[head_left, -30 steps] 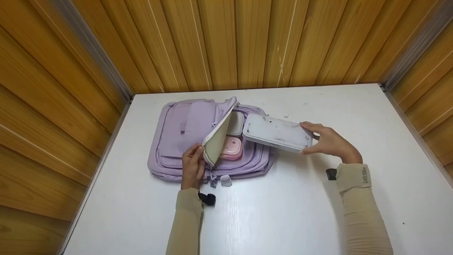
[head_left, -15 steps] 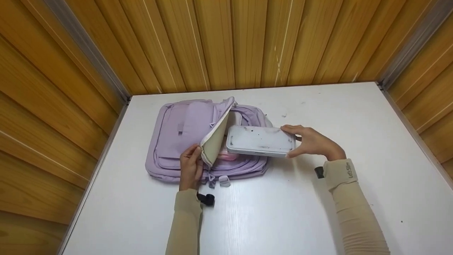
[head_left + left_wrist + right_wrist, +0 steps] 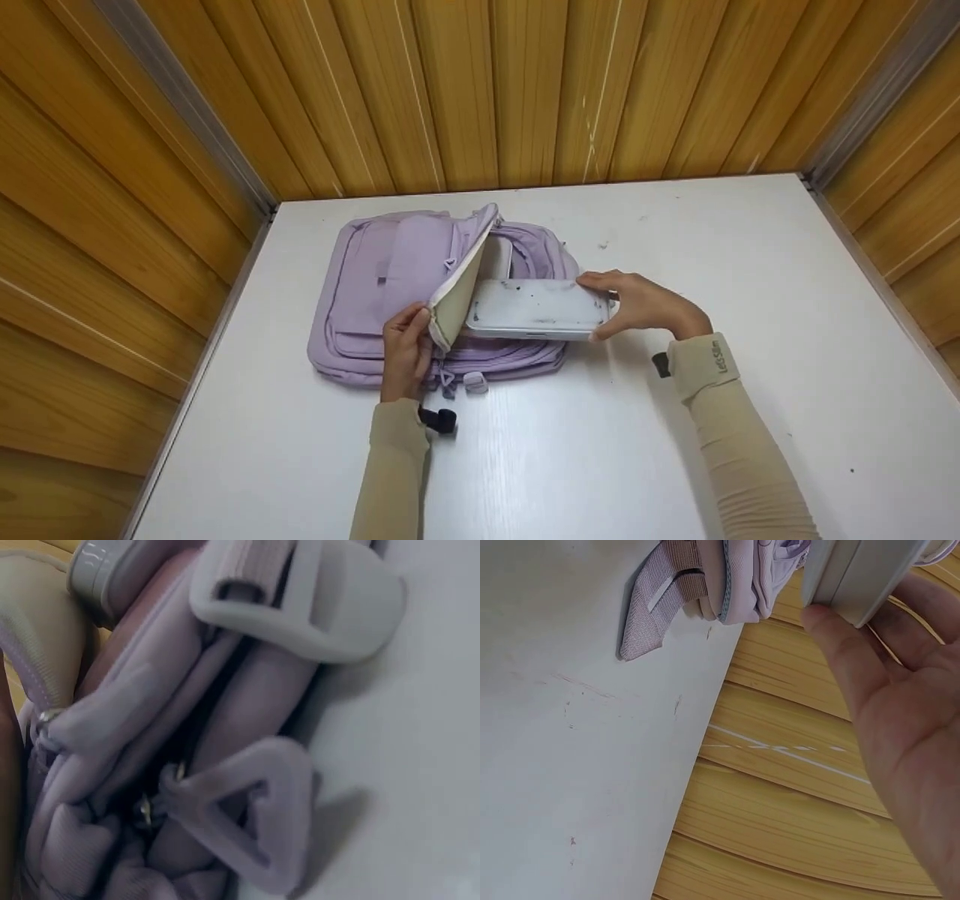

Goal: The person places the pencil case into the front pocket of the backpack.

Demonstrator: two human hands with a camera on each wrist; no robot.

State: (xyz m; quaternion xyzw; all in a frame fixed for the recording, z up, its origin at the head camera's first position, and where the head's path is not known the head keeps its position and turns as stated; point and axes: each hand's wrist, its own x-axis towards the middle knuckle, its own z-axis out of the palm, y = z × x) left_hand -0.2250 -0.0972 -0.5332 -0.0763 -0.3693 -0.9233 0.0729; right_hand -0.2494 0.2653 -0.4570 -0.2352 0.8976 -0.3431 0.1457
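A lilac backpack lies on the table with its front pocket unzipped. My left hand pinches the edge of the pocket flap and holds it raised, its pale lining showing. My right hand grips the right end of a flat white rectangular case, thumb on the near side and fingers on the far side. The case's left end is at the pocket mouth, beside the flap. Behind it, a second pale case sits partly inside the pocket. In the right wrist view, my thumb presses the case.
A white plastic strap buckle and a triangular zipper pull hang at the bag's near side. A woven strap lies on the white table. Wood-look panels rise behind the table and at both sides.
My right hand has carried the white case left and toward me, over the pocket opening. It now covers the pink box seen earlier. My left hand keeps holding the flap.
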